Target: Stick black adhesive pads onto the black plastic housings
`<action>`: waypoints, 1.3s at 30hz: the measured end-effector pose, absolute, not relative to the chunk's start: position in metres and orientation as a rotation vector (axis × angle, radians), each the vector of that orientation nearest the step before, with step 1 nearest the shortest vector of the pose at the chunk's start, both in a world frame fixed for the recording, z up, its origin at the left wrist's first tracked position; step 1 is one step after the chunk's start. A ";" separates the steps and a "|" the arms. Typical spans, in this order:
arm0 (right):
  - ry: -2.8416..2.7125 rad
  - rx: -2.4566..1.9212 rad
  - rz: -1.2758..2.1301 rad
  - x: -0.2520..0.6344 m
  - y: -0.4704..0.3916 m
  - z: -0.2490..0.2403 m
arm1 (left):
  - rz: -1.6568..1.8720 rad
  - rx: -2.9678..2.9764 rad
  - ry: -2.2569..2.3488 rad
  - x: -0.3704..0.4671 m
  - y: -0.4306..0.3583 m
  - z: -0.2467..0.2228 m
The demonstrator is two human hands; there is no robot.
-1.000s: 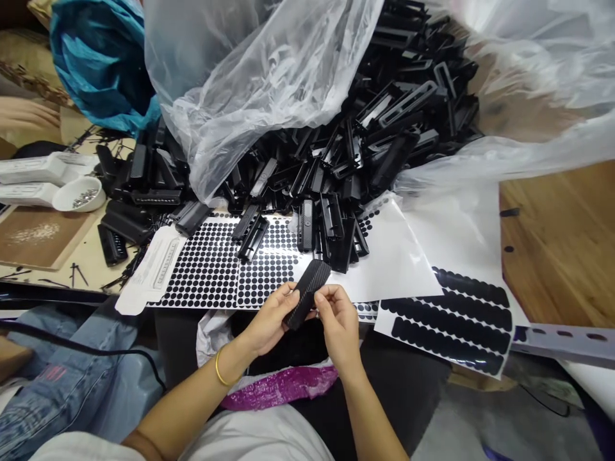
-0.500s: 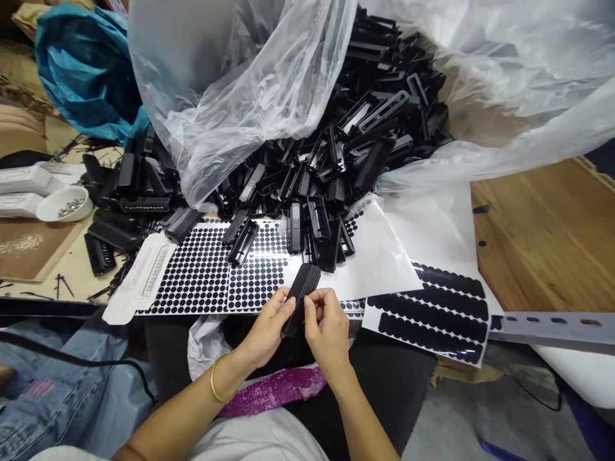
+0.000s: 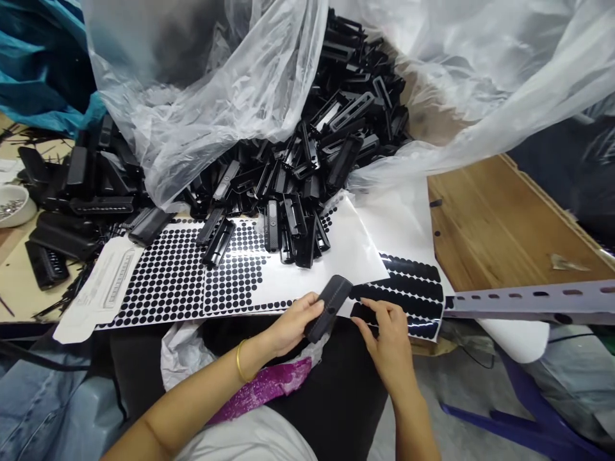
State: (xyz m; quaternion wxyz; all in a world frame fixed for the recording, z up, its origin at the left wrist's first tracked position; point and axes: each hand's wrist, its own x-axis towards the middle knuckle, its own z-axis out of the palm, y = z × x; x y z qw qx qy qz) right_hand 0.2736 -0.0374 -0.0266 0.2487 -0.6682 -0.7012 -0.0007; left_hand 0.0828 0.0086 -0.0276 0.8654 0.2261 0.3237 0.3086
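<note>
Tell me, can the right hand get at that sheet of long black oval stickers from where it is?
Probably yes: the right hand hovers at the near edge of the oval sticker sheet, fingertips over it, with nothing lying between them.

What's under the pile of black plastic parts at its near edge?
The pile of black plastic parts rests on a sheet of round black stickers; how far that sheet runs beneath is hidden.

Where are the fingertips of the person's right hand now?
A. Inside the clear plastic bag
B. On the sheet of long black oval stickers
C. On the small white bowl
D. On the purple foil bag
B: the right hand has its fingertips on the white sheet of long black oval stickers, beside the ribbed black plastic piece that the left hand holds.
</note>
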 end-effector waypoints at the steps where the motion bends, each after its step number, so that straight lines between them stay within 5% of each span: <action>1: -1.929 -1.813 -0.011 0.273 -0.036 -0.027 | 0.628 0.482 0.675 0.089 0.009 -0.028; 6: -1.955 -1.753 0.105 0.255 -0.037 -0.013 | 0.686 0.502 0.717 0.085 0.011 -0.025; 18: -1.100 -1.414 1.488 0.178 -0.014 0.008 | 0.731 0.421 0.724 0.032 0.007 -0.012; 39: -1.299 -1.507 1.460 0.160 0.000 0.013 | 0.696 0.491 0.765 0.017 0.009 -0.008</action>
